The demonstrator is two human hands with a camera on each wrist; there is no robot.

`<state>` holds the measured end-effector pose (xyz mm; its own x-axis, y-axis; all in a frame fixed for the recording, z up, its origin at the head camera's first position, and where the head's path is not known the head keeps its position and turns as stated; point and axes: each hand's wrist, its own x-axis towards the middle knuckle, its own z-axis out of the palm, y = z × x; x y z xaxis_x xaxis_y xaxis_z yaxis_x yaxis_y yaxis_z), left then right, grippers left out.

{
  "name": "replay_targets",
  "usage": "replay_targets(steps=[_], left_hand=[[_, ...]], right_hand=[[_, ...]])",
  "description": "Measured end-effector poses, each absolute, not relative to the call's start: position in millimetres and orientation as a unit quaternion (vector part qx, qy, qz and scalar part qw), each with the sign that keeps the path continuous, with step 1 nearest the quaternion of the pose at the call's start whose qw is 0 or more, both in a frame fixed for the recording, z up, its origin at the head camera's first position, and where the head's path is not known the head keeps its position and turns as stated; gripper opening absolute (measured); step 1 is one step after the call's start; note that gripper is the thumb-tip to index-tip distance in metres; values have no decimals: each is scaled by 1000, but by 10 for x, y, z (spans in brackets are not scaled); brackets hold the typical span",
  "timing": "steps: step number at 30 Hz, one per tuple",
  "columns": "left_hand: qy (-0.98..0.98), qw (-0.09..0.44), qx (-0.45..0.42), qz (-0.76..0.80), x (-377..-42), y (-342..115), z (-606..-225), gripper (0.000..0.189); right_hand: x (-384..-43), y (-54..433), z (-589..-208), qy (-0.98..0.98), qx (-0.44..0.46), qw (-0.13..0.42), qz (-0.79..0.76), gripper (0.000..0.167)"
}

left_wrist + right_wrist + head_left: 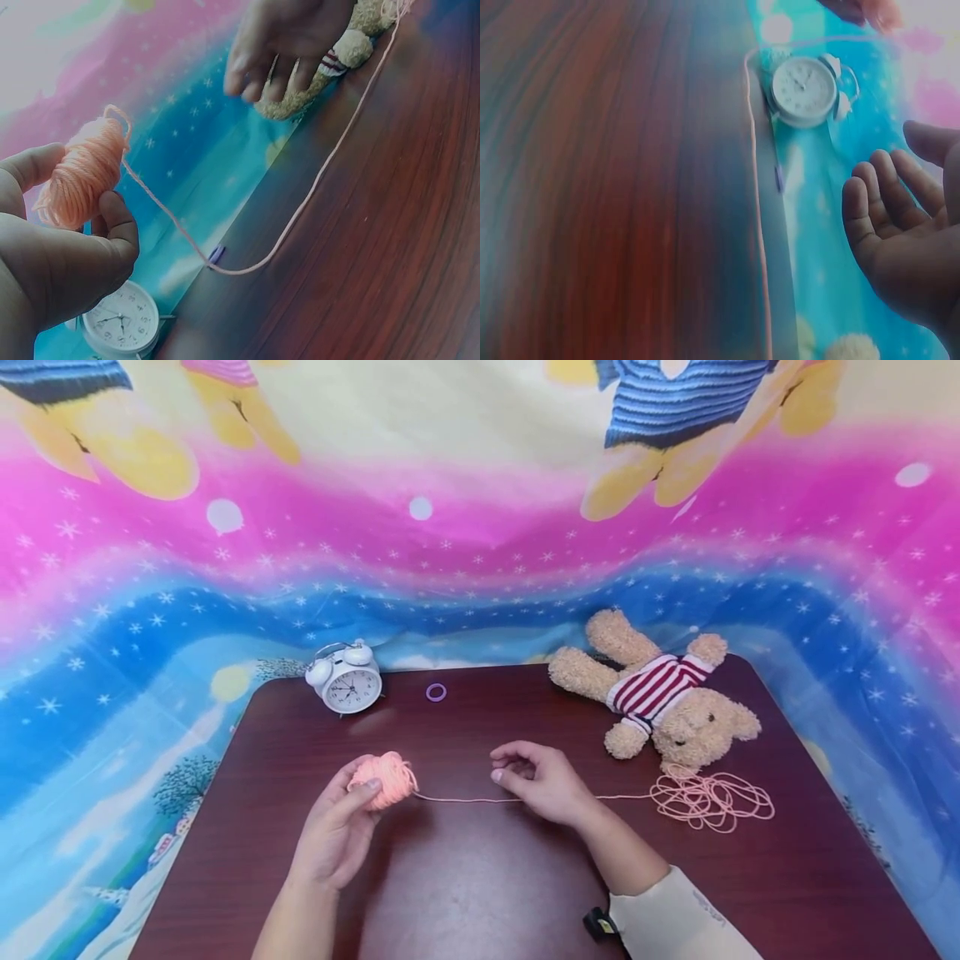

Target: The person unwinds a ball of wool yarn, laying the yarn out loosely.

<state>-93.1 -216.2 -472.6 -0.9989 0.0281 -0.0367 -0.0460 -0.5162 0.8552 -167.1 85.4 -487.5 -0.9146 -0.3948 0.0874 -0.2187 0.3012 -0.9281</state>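
Loosely curved right grip (915, 259), apart from peach strand (759, 217) and alarm clock (804, 91)

Peach yarn ball (392, 781), white alarm clock (351, 687), purple ring (429, 695), tan bear (699, 727) in red-and-white stripes, reddish-brown desk (480, 860).

Right hand (546, 783) aloft (loosely cupped)
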Motion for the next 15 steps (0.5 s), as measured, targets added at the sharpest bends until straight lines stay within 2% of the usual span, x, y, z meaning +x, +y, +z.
replay_targets(steps=[8,15], left_hand=[[499,34,-16,866,-936,-2035,-4730,35],[527,47,-22,848,-943,-1957,-4737,47]], right_hand=[[-1635,448,-4852,784,-242,106,-562,35],[-1600,184,-4838,768,-268,114,-571,36]])
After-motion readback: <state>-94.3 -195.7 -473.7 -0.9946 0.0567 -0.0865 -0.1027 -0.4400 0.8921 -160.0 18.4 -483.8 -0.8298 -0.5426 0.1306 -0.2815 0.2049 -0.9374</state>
